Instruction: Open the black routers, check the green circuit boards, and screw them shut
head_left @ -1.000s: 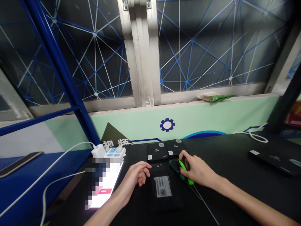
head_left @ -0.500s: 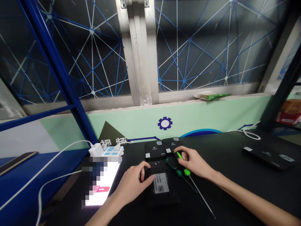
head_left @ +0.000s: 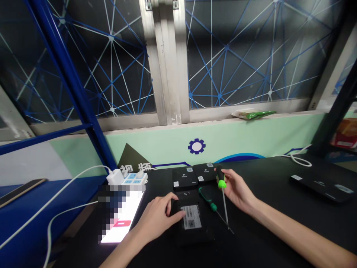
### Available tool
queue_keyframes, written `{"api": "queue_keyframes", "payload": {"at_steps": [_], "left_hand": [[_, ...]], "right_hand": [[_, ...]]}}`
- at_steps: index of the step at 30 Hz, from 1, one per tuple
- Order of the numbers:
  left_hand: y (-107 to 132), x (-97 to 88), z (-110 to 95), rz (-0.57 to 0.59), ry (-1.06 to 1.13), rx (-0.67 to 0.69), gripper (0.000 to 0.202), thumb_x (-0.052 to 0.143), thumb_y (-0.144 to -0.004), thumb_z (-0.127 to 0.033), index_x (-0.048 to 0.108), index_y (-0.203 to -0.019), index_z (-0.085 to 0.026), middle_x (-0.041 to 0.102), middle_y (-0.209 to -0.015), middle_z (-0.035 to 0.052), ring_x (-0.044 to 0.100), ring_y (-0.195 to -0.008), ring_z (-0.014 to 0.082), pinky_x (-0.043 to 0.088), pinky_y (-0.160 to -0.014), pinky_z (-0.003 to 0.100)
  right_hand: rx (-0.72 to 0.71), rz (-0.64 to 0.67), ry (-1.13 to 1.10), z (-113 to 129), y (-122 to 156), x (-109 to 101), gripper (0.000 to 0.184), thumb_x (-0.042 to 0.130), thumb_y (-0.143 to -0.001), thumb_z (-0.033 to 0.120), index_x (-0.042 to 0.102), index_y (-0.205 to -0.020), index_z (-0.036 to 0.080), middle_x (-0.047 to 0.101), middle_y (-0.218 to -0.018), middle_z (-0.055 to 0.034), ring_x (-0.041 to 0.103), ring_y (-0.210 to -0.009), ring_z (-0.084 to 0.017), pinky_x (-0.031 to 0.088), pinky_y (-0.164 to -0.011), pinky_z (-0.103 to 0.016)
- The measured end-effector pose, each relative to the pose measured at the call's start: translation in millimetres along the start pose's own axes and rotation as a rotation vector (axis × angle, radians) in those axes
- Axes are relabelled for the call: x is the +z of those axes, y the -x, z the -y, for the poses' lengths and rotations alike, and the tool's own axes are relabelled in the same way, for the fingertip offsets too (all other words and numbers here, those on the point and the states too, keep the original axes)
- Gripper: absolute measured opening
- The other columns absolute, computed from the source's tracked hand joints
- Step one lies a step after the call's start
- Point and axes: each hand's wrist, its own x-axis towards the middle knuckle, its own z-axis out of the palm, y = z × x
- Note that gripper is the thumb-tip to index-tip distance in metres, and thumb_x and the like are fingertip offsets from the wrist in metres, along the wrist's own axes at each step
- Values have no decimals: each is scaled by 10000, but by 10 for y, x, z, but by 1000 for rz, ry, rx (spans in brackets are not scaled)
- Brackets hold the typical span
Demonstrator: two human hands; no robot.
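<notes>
My right hand [head_left: 235, 188] is closed on the handle of a black and bright green screwdriver [head_left: 222, 183], its long shaft pointing down toward me. On the black table under that shaft lies a second, dark green screwdriver [head_left: 208, 199]. My left hand [head_left: 161, 213] grips the left side of a flat black box [head_left: 195, 236], thumb on top near its white label [head_left: 192, 217] and fingers curled at the edge. Behind it are two more black boxes, a left one [head_left: 184, 178] and a right one [head_left: 205, 173], lying side by side.
A lit screen [head_left: 126, 216], partly pixelated, lies left of my left hand. Behind it sits a white power strip [head_left: 134, 179] with plugs and white cables. Another black box [head_left: 320, 188] rests far right, near a coiled white cable [head_left: 299, 160]. A phone [head_left: 22, 191] lies on the blue surface.
My right hand has lifted the bright green screwdriver off the table and tilted it closer to upright. My left hand has barely moved on the black box.
</notes>
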Motion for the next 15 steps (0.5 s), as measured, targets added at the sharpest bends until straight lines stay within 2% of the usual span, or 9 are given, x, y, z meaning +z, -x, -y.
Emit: {"api": "queue_keyframes", "payload": {"at_steps": [4, 9, 11, 15], "left_hand": [[-4, 7, 3, -16, 14, -4, 427, 636, -845, -623, 672, -1049, -249, 564, -643, -30, 535, -696, 213, 327, -628, 284], [-14, 26, 25, -25, 62, -14, 421, 654, -840, -610, 678, -1057, -250, 562, -637, -30, 527, -691, 213, 335, -648, 288], [-18, 31, 26, -24, 65, -13, 433, 653, -839, -616, 675, -1067, -248, 564, -643, -30, 525, -687, 211, 336, -655, 291], [-21, 25, 14, -16, 20, -7, 426, 635, -858, -608, 664, -1076, -242, 569, -652, -30, 526, -691, 209, 336, -663, 295]], "right_hand": [[-25, -28, -32, 17, -3, -15, 141, 667, -814, 334, 640, -862, 203, 660, -722, -27, 588, -542, -154, 576, -537, -287], [-19, -99, -137, -22, 24, 6, 203, 701, -808, 287, 510, -767, 230, 709, -773, -44, 611, -557, -144, 557, -497, -247], [-35, -124, -164, -36, 24, 2, 207, 707, -799, 269, 505, -787, 229, 719, -783, -46, 608, -549, -137, 538, -473, -232], [-161, -131, -6, -36, 10, -18, 286, 761, -752, 268, 549, -939, 223, 725, -799, -22, 642, -586, -148, 541, -524, -241]]}}
